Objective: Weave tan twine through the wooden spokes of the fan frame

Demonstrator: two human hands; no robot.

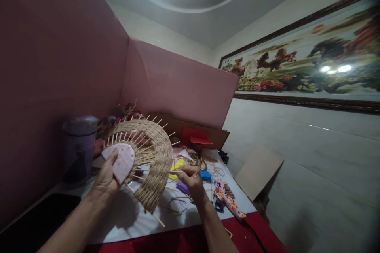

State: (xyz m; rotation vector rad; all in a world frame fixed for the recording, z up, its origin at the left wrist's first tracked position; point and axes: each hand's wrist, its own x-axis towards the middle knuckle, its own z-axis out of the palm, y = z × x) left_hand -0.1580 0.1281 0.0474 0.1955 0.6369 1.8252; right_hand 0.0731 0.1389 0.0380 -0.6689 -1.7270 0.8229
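A fan-shaped woven piece [162, 154], made of twisted straw-coloured cord around thin wooden sticks, is held up above the table. My left hand [108, 172] grips it at its white, red-spotted half-round centre [124, 160], thumb on the front. At the right edge of the weave, my right hand [190, 176] pinches the end of one thin stick [175, 171] between thumb and fingers. Bare stick tips stick out around the outer rim. The fingers of my left hand behind the centre are hidden.
On the white-covered table [118, 221] lie a flower-patterned glue gun [228, 199] with a black cable, a blue packet [205, 175], a purple packet [182, 187] and loose sticks. A lidded tumbler [79, 150] stands left. Pink panels [178, 83] border the back.
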